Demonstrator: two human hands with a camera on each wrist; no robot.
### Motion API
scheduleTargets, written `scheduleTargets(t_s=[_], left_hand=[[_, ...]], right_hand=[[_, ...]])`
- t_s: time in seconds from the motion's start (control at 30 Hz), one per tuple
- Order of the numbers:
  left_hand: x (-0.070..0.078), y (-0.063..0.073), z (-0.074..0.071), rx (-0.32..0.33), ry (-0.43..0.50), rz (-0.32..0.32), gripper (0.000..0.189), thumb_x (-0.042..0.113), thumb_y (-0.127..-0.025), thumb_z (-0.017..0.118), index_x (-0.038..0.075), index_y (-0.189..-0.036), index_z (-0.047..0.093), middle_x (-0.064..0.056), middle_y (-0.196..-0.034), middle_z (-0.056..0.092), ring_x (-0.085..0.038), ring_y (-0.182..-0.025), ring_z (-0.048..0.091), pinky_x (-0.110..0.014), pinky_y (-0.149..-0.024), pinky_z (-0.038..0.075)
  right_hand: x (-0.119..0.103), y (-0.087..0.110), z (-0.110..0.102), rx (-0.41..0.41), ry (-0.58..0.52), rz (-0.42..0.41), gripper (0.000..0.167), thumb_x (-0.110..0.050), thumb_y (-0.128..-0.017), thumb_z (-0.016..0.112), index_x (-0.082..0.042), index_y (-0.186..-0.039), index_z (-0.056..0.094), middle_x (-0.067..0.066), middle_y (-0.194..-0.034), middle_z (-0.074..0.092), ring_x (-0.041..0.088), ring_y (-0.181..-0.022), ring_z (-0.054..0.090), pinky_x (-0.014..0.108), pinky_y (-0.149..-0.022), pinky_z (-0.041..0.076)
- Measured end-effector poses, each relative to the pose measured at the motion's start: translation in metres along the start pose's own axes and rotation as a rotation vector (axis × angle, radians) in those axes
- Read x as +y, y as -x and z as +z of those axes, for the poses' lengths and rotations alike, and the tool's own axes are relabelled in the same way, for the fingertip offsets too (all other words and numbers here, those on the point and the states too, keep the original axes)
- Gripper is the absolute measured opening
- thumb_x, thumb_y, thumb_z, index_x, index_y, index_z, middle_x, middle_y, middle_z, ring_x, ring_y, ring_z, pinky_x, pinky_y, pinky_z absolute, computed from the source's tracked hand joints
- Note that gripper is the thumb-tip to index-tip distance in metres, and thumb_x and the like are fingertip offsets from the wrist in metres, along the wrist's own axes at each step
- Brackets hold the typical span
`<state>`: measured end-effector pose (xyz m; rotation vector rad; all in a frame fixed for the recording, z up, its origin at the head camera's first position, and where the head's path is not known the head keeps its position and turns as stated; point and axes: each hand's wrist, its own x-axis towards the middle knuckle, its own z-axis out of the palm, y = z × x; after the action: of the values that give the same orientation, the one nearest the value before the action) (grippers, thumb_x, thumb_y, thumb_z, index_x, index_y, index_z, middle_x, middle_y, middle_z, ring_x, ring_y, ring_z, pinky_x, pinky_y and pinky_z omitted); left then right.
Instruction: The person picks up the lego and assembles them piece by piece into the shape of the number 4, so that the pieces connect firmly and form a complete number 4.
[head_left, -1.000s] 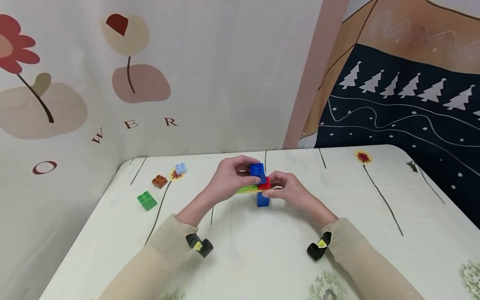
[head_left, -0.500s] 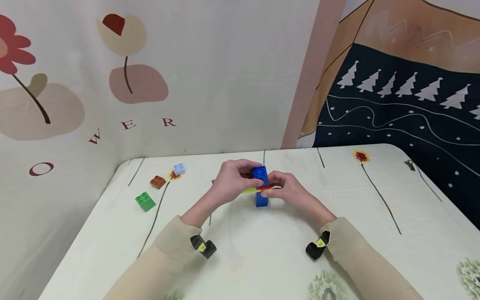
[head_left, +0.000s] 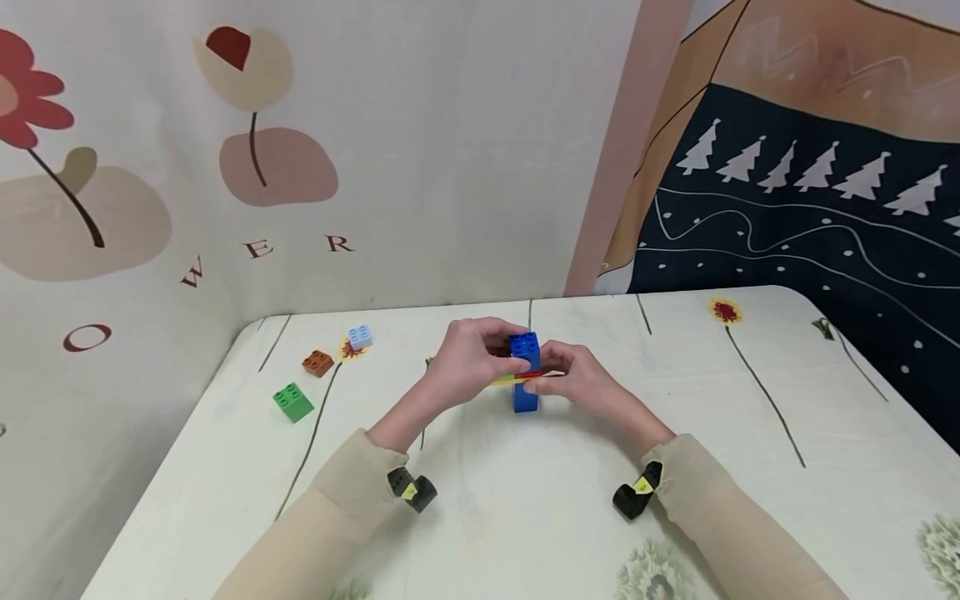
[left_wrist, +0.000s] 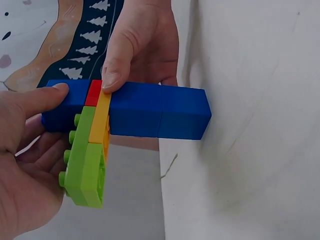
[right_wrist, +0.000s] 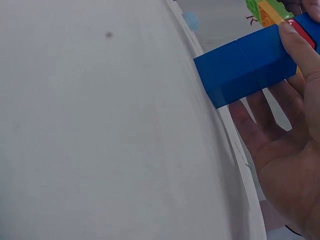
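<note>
Head view: Topping Out a Brick Tower (head_left: 528,374), Two-Handed

Pinching the upper blue brick (head_left: 525,354) against the red brick (left_wrist: 93,94) with the left grip (head_left: 467,364) curled close round it; bracing the lower blue column (left_wrist: 142,110) at the yellow plate (left_wrist: 100,125) in a snug pinch of the right grip (head_left: 579,379). Held upright on or just above the table (head_left: 517,517); cannot tell which. Apparently seating the upper blue brick, so calling next for straight, even downward pressure and a check for gaps.

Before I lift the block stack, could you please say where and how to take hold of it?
Probably grip the lower blue column from the right: its flat sides are exposed below the yellow piece, while the lime bricks jut out leftward.
</note>
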<state>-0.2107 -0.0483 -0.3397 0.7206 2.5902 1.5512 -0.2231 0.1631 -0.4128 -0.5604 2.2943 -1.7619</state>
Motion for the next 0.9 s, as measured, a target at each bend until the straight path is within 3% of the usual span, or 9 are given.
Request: scheduleTargets(t_s=[0.3, 0.9], left_hand=[[0.0103, -0.0012, 0.0030, 0.007, -0.096, 0.074, 0.036, 0.001, -0.082, 0.085, -0.005, -0.116, 0.074, -0.014, -0.108, 0.074, -0.022, -0.091, 0.075, -0.028, -0.080, 0.060], [0.0056, 0.0004, 0.0021, 0.003, -0.058, -0.009, 0.038, 0.005, -0.084, 0.085, 0.000, -0.120, 0.074, -0.012, -0.112, 0.075, -0.024, -0.098, 0.074, -0.031, -0.084, 0.060]], right_hand=[[-0.0021, 0.0011, -0.0029, -0.001, -0.014, -0.004, 0.025, -0.013, -0.092, 0.079, 0.002, -0.108, 0.066, 0.012, -0.108, 0.073, 0.029, -0.106, 0.068, 0.032, -0.087, 0.055], [0.0010, 0.0009, -0.0013, -0.014, -0.023, -0.015, 0.024, -0.012, -0.093, 0.078, 0.002, -0.107, 0.065, 0.012, -0.107, 0.073, 0.027, -0.104, 0.068, 0.029, -0.086, 0.054]])
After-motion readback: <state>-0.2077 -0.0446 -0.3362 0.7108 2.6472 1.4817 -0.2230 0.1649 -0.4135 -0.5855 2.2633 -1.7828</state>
